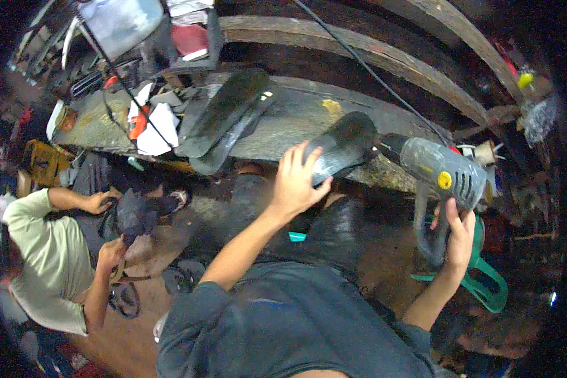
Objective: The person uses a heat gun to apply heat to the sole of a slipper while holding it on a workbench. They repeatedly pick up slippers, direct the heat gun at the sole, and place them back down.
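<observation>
My left hand [299,183] grips the near end of a dark, glossy shoe sole [349,138], fingers over its top and thumb at its edge. The sole rests at the front of a worn wooden bench. My right hand [458,233] is wrapped round the handle of a grey heat gun [431,165] with a yellow round mark. Its dark nozzle points left and is close to the far right end of the sole. Farther left on the bench, a pair of similar dark soles [230,113] lies partly overlapped.
White and orange scraps [154,132] lie on the left of the bench. A black cable [372,63] hangs down toward the heat gun. At left, a co-worker in a light green shirt [60,252] handles dark material. A green plastic chair [485,277] stands at lower right.
</observation>
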Available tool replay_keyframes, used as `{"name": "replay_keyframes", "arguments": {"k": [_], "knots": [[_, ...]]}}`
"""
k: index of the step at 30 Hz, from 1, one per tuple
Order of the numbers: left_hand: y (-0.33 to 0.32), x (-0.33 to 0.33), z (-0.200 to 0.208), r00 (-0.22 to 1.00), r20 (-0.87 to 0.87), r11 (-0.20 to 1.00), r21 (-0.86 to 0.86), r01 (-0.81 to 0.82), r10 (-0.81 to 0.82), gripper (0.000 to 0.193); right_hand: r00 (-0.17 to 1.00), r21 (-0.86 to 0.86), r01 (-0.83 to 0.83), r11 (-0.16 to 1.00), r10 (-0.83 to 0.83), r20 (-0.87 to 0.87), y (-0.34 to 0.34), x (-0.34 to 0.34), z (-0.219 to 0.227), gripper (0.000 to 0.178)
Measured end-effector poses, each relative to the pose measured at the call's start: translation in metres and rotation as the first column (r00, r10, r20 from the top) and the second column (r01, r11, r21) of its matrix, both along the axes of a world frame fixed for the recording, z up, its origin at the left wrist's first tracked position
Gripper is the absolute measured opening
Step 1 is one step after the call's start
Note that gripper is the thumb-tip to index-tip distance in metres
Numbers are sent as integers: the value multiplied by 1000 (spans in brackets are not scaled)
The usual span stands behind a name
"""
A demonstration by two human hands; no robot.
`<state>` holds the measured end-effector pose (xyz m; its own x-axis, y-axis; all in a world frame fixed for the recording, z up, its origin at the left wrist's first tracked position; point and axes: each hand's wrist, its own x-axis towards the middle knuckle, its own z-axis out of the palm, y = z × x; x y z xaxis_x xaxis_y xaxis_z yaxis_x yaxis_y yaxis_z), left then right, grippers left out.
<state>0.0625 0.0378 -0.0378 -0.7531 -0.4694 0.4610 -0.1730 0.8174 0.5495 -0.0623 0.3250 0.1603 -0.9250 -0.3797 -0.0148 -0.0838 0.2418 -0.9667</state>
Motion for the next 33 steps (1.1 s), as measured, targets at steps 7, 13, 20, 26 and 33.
{"name": "replay_keyframes", "arguments": {"k": [7, 13, 20, 26, 33], "knots": [[-12, 20, 19, 995, 95, 983, -181, 31, -14, 74, 999, 115, 10, 993, -6, -36, 8, -5, 4, 29], [-26, 0, 47, 929, 340, 982, -61, 177, -146, 84, 998, 104, -1, 995, 7, -63, 11, 6, 17, 33], [-62, 14, 102, 946, 34, 935, -144, 324, -322, 81, 988, -41, 87, 995, -92, -123, 33, 17, 43, 33], [-68, -31, 53, 910, 350, 905, -272, 327, -224, 99, 996, 139, -72, 988, 80, -51, 21, 5, 29, 34], [-66, 0, 22, 993, 118, 984, -180, 11, 10, 100, 991, 187, -130, 974, 131, 4, -3, -17, 14, 27]]}}
